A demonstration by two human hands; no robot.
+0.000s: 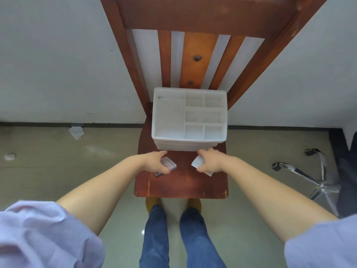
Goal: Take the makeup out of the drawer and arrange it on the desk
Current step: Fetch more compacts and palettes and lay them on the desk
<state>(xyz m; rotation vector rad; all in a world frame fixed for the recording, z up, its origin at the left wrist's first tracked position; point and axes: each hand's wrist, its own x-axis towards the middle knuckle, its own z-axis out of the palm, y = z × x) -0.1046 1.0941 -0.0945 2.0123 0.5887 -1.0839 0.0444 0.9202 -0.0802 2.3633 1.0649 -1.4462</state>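
Hands gripping clear square case [168, 163], white flat packet [201, 163]

both arms outstretched, left hand [154, 163] and right hand [209, 161] with fingers curled

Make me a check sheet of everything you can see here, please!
Surface: red-brown wooden chair seat, used as the work surface.
Job's things: white organizer with divided top compartments that look empty, at the back of the seat; clear compact case in the left hand; white flat case in the right hand.
Clutter: crumpled paper scraps on the floor, left.
Grippers: left hand grips the clear compact case; right hand grips the white flat case.
Cables: nothing seen.
Surroundings: white wall, tiled floor, office chair base on the right.
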